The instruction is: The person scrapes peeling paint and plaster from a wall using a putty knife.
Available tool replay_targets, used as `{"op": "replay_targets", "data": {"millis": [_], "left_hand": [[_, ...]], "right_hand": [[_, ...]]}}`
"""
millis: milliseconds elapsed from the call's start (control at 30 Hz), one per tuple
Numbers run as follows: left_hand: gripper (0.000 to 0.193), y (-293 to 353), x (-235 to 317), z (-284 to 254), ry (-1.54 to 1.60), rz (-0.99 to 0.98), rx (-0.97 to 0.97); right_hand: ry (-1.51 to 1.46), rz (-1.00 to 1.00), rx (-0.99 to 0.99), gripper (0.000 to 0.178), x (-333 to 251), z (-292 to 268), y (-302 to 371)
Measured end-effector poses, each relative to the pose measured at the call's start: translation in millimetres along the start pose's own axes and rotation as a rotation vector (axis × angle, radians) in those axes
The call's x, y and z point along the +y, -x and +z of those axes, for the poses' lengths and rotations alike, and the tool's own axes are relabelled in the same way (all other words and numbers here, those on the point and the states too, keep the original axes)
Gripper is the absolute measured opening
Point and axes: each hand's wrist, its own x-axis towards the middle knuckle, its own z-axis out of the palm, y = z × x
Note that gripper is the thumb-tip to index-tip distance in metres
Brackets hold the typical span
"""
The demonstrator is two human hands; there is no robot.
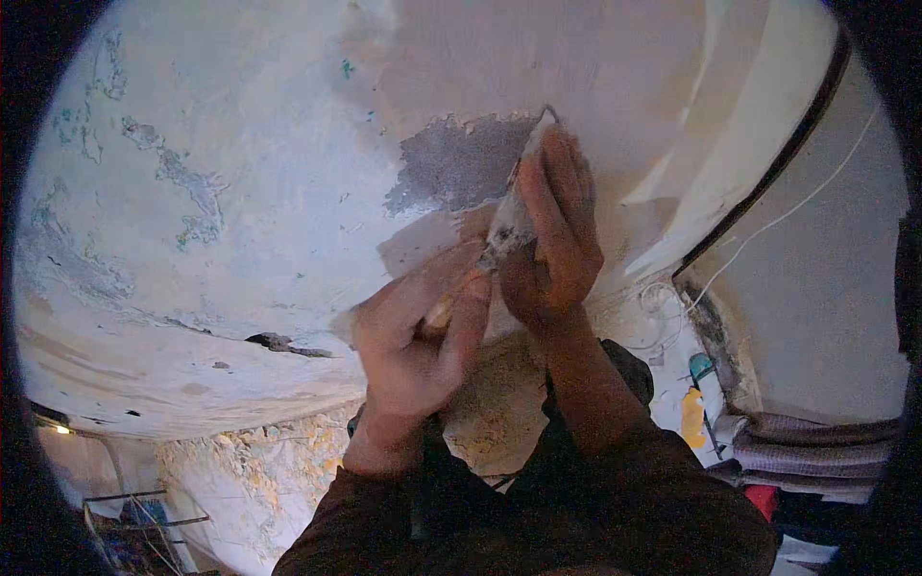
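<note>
My left hand is closed around the wooden handle of a plaster-smeared trowel. The trowel's pale, dirty blade slants up and away to a narrow tip against the wall. My right hand is on the blade's right side, its fingers pressed together along it and the thumb bent near the base. Part of the blade is hidden by those fingers. Just left of the blade lies a rough-edged dark grey patch in the wall's surface. Smoother beige plaster surrounds it above.
The pale painted wall has peeling spots at the left. A dark strip and a thin white cable run along the right. Folded textiles lie at the lower right. A metal frame stands at the lower left.
</note>
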Motion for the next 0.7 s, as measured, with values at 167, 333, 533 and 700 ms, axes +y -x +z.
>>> {"op": "replay_targets", "data": {"millis": [167,333,533,700], "left_hand": [[0.023,4.7,4.8,-9.2,0.041,0.029,-0.024],[0.023,4.4,6.8,-9.3,-0.003,-0.051,-0.049],[0.02,0.1,4.6,8.4,0.012,0.077,-0.004],[0.021,7.0,9.9,-1.9,0.065,-0.013,0.002]], "right_hand": [[-0.016,-0.004,0.03,0.046,-0.8,3.5,5.7],[-0.028,-0.002,0.037,0.045,-1.8,7.8,13.8],[0.04,0.026,0.058,0.043,9.6,-2.9,6.1],[-0.045,0.039,0.023,0.044,-0.4,1.4,16.6]]}}
